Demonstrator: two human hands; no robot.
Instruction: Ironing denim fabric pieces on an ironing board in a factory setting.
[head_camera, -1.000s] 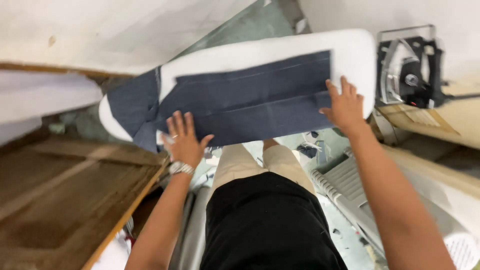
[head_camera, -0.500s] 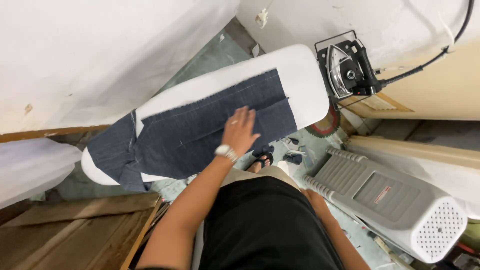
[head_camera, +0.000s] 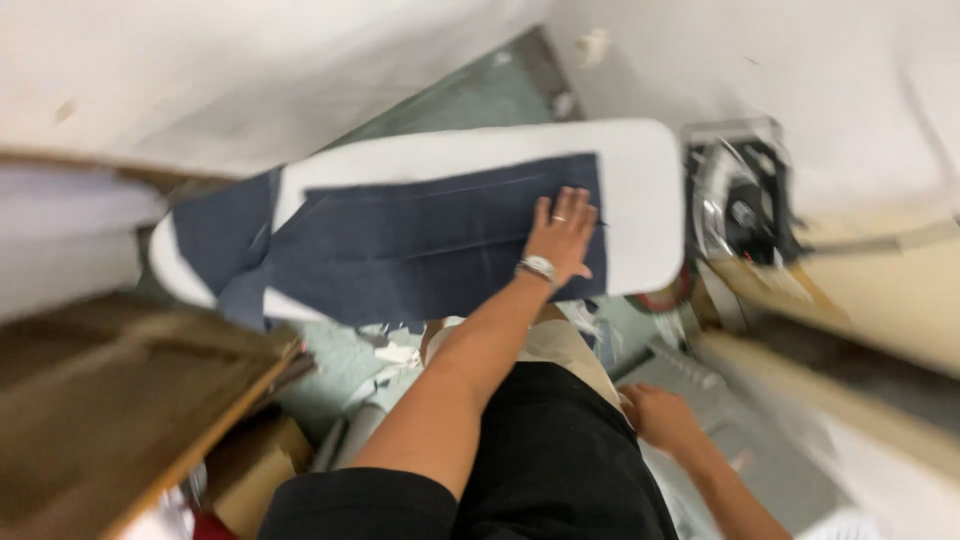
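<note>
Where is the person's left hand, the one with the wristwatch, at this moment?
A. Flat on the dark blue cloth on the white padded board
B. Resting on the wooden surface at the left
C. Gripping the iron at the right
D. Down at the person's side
A: the left hand lies palm down, fingers spread, on the dark blue cloth spread over the white padded board.

Blurred iron (head_camera: 740, 205), right hand (head_camera: 660, 418) smeared, forearm cut off
</note>
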